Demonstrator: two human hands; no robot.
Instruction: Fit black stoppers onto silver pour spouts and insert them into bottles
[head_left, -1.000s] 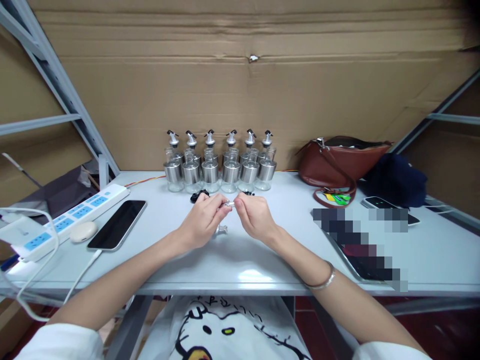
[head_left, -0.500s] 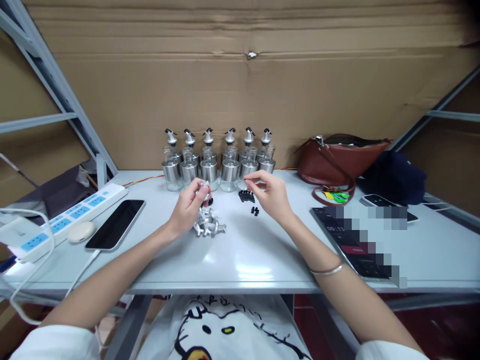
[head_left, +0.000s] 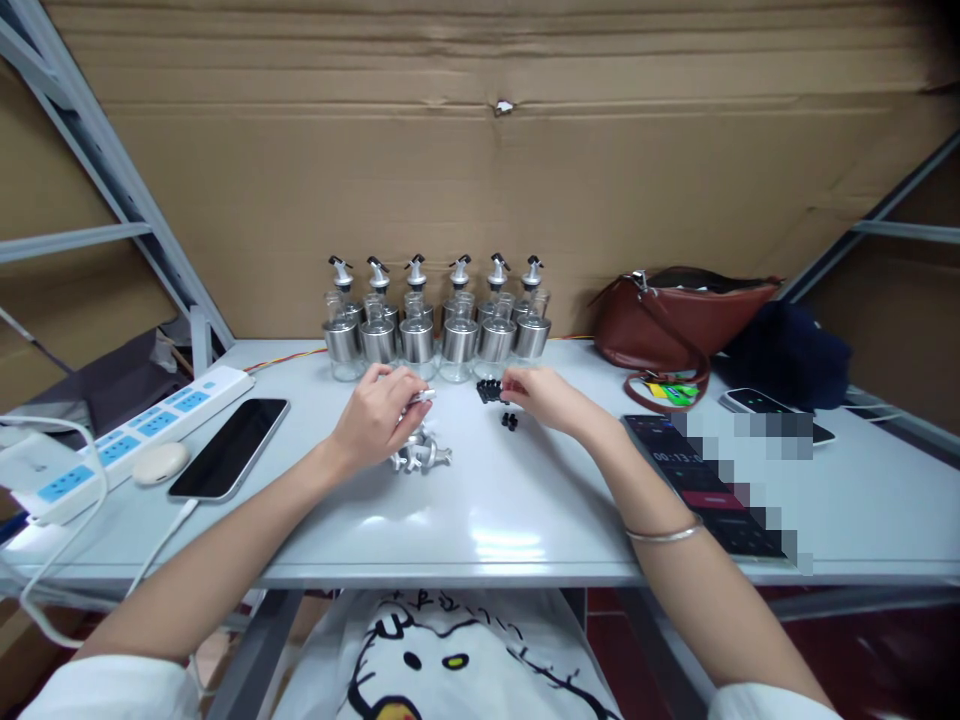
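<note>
My left hand [head_left: 382,415] is closed around a silver pourer spout [head_left: 422,396], palm down, above a small heap of similar silver spouts [head_left: 420,455]. Part of the heap is hidden under the fingers. My right hand [head_left: 544,395] pinches at the right end of a row of small black plastic pieces [head_left: 491,391]; the fingertips touch one, though it is mostly covered. A few shorter black stoppers [head_left: 509,421] lie just in front of that row.
Behind stand several glass bottles with steel sleeves [head_left: 459,340]; the back row carries pourer tops [head_left: 460,270]. To the left are a phone [head_left: 231,450], a round white case [head_left: 161,463] and a power strip [head_left: 142,440]. At right lie a tablet [head_left: 697,480] and brown bag [head_left: 660,325].
My right hand has come down and its fingertips have reached the black pieces. My left hand has rolled palm down, turning the silver spout sideways.
</note>
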